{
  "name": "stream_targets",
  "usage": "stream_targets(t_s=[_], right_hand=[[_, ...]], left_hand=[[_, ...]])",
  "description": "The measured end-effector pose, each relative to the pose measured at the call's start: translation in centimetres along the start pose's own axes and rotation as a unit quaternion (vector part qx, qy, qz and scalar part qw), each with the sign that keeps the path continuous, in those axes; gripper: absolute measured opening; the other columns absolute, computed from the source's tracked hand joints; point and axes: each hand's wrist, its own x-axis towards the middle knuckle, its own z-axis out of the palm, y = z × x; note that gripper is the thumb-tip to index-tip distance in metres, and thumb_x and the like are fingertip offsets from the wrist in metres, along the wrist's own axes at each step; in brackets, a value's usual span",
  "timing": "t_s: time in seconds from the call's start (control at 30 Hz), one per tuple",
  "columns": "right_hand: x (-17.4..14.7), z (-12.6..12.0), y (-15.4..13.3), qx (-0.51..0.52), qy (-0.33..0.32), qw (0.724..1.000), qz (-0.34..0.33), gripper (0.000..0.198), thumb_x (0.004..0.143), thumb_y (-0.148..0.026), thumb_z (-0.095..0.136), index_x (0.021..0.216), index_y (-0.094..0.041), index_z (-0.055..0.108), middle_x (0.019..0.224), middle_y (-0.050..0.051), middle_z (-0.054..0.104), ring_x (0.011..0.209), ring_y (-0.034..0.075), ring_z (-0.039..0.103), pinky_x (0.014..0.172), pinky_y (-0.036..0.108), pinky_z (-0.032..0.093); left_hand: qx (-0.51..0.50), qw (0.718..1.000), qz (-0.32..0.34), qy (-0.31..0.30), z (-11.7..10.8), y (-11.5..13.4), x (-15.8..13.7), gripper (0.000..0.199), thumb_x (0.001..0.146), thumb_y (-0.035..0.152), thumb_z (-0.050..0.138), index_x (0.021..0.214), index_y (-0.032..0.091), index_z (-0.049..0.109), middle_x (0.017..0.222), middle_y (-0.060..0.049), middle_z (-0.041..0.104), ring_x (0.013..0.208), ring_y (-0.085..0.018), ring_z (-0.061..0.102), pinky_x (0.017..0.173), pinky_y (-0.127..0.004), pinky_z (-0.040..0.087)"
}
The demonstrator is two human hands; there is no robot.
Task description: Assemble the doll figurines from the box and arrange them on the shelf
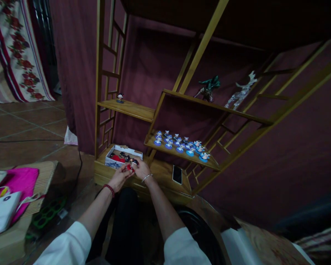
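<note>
A small red figurine with a dark head (130,168) is between my two hands, just in front of a cardboard box. My left hand (120,177) is closed on its red lower part. The fingers of my right hand (141,170) close around its dark-haired head from the other side. Behind them the open white box (112,163) holds several more red and dark figurines (122,156) lying loose. One similar figurine (120,97) stands upright on the upper left shelf (135,109).
Several blue and white figurines (169,143) stand in rows on the middle shelf (213,162). A phone (177,174) lies on the lowest board. Above are a green-dark statue (209,88) and a silver statue (242,90). At left, a cardboard carton (45,171) bears a pink cloth (29,180).
</note>
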Motion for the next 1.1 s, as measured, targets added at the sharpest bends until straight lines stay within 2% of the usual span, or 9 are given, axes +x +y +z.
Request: stream_targets(t_s=[0.27,0.5,0.7,0.93,1.1], right_hand=[[0.4,0.3,-0.1,0.038,-0.001,0.999,-0.001,0.037,0.075,-0.028,0.051,0.111,-0.022,0.054,0.087,0.001,0.066,0.075,0.012,0.059,0.072,0.021,0.045],[0.7,0.7,-0.2,0.067,-0.006,0.998,-0.014,0.035,0.073,-0.029,0.054,0.108,-0.028,0.056,0.090,-0.004,0.065,0.072,0.011,0.059,0.071,0.022,0.046],[1.0,1.2,0.1,0.062,0.001,0.998,-0.018,0.034,0.072,-0.030,0.054,0.106,-0.026,0.057,0.084,-0.003,0.066,0.071,0.012,0.059,0.069,0.022,0.046],[1.2,1.4,0.3,0.061,-0.026,0.997,-0.036,0.035,0.075,-0.028,0.051,0.109,-0.022,0.056,0.086,0.000,0.066,0.073,0.013,0.059,0.071,0.025,0.047],[1.9,2.3,0.9,0.104,-0.033,0.994,-0.027,0.034,0.075,-0.026,0.052,0.109,-0.024,0.056,0.087,0.000,0.066,0.074,0.014,0.060,0.072,0.027,0.048]], left_hand=[[-0.056,0.998,-0.011,0.004,0.0,0.6,-0.6,0.025,0.072,0.000,0.050,0.091,0.013,0.061,0.091,-0.004,0.063,0.080,-0.011,0.059,0.086,-0.031,0.047],[-0.045,0.999,-0.013,0.012,-0.5,1.0,-0.8,0.033,0.073,0.002,0.051,0.102,0.015,0.057,0.093,-0.004,0.063,0.082,-0.010,0.060,0.088,-0.031,0.045],[-0.058,0.998,0.000,0.021,-0.8,0.9,-0.8,0.020,0.073,0.002,0.052,0.087,0.015,0.058,0.087,-0.002,0.062,0.079,-0.009,0.060,0.086,-0.030,0.047],[-0.100,0.995,-0.015,0.001,-1.0,1.3,-1.4,0.023,0.072,-0.001,0.053,0.089,0.013,0.059,0.089,-0.004,0.064,0.079,-0.011,0.061,0.081,-0.027,0.048],[-0.121,0.992,-0.013,-0.017,-1.6,1.7,-1.6,0.025,0.071,-0.001,0.054,0.092,0.012,0.060,0.093,-0.007,0.064,0.085,-0.014,0.061,0.080,-0.027,0.047]])
